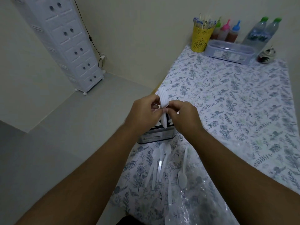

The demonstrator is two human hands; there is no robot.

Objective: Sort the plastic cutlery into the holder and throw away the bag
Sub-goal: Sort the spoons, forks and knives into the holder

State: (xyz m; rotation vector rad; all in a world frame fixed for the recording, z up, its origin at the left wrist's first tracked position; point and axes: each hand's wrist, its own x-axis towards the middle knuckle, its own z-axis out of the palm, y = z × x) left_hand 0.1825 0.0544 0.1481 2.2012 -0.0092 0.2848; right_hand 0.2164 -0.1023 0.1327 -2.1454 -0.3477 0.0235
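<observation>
Both hands raised over the holder (156,136) — left hand (144,109) and right hand (181,113) fingertips pinching one cutlery bundle (164,103).

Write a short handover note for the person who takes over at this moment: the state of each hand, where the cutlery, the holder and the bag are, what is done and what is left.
Left hand and right hand: both grip one stack of white plastic cutlery, held upright above the holder.
Holder: at the table's left edge, some white cutlery already in it.
Loose spoons: several lie on the floral tablecloth near the person.
Clear plastic bag: flat on the table by the right forearm, with spoons on or in it.
Done: part of the cutlery is in the holder.
Left: place the held stack, sort the loose spoons, throw away the bag.
</observation>
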